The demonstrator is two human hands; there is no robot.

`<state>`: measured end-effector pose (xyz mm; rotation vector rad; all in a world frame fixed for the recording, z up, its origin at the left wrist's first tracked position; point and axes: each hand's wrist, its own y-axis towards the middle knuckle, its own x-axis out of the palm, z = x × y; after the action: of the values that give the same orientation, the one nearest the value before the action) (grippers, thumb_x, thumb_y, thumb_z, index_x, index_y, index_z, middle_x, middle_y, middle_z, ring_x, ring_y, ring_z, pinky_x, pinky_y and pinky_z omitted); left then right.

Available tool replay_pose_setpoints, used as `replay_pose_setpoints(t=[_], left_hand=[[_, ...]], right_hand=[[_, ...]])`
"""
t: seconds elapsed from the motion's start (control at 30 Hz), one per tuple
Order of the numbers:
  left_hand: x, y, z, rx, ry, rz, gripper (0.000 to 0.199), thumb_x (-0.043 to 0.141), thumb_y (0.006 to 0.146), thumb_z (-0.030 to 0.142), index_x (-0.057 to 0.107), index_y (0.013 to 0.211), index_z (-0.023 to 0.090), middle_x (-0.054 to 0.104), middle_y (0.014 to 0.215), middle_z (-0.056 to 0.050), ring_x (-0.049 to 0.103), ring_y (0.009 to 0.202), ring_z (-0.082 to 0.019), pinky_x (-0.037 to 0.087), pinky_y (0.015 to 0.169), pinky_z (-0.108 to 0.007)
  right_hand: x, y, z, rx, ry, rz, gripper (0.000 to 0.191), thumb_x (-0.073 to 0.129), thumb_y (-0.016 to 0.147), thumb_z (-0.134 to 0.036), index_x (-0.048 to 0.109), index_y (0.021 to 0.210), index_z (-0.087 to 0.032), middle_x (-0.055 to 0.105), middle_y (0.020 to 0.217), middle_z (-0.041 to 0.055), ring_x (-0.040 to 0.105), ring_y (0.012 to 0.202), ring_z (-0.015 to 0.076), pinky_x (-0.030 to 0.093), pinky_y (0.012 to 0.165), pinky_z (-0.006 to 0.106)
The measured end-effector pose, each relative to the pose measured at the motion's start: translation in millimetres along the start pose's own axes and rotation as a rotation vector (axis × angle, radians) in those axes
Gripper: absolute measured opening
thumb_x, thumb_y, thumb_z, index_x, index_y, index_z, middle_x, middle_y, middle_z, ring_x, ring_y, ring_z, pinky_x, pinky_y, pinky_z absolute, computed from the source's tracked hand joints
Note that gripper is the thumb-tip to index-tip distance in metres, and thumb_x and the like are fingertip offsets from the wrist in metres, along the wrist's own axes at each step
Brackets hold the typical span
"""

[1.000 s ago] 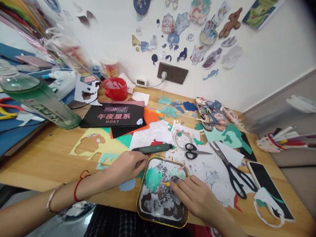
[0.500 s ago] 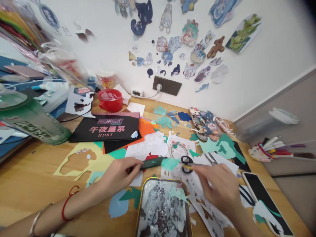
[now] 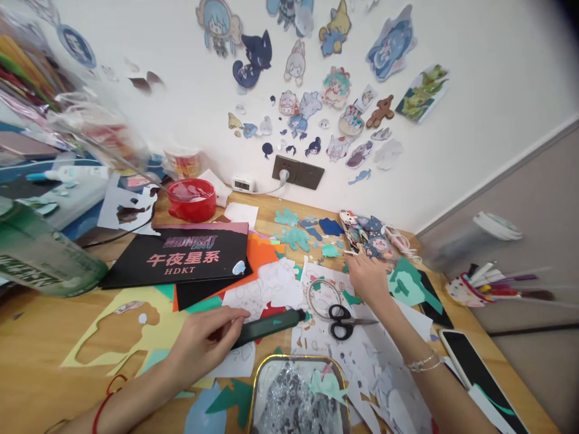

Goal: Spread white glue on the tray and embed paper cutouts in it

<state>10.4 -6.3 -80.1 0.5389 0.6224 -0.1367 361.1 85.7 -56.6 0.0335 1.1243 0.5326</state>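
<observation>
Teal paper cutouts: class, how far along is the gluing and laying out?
Done: several teal cutouts lie in a group near the wall. In hand: the right hand sets a teal piece beside them; the left hand rests by the dark pen. Left: one teal piece on the glue tray.

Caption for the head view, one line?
Right hand places teal cutout on cluttered desk; left hand rests by dark pen tool.
</observation>
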Motion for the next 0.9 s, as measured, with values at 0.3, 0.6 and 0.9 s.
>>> replay_pose_setpoints(t=[0.3, 0.6, 0.9], left_hand=[[2.9, 0, 4, -0.009, -0.048, -0.050, 0.018, 0.047, 0.084, 0.019, 0.065, 0.083, 0.018, 0.070, 0.072, -0.002, 0.058, 0.048, -0.009, 0.043, 0.043, -0.017], [2.5, 0, -1, -0.069, 0.025, -0.124, 0.021, 0.047, 0.084, 0.023, 0.066, 0.082, 0.017, 0.071, 0.072, -0.003, 0.056, 0.048, -0.009, 0.042, 0.045, -0.018], [7.8, -11, 7, 0.235, 0.104, -0.205, 0.018, 0.047, 0.084, 0.016, 0.064, 0.089, 0.016, 0.062, 0.053, 0.002, 0.055, 0.043, -0.009, 0.036, 0.042, -0.020]], right_hand=[[4, 1, 7, 0.085, 0.052, -0.160, 0.020, 0.051, 0.089, -0.026, 0.056, 0.104, -0.013, 0.060, 0.089, 0.0029, 0.059, 0.075, 0.0133, 0.051, 0.066, 0.030], [-41, -26, 5, 0.016, 0.291, -0.050, 0.021, 0.043, 0.091, -0.022, 0.060, 0.100, -0.014, 0.066, 0.090, 0.0086, 0.060, 0.081, 0.0198, 0.044, 0.066, 0.030], [-118, -148, -46, -0.495, 0.426, -0.035, 0.030, 0.035, 0.089, -0.004, 0.056, 0.110, -0.007, 0.063, 0.081, 0.0081, 0.051, 0.067, 0.0160, 0.033, 0.065, 0.033]])
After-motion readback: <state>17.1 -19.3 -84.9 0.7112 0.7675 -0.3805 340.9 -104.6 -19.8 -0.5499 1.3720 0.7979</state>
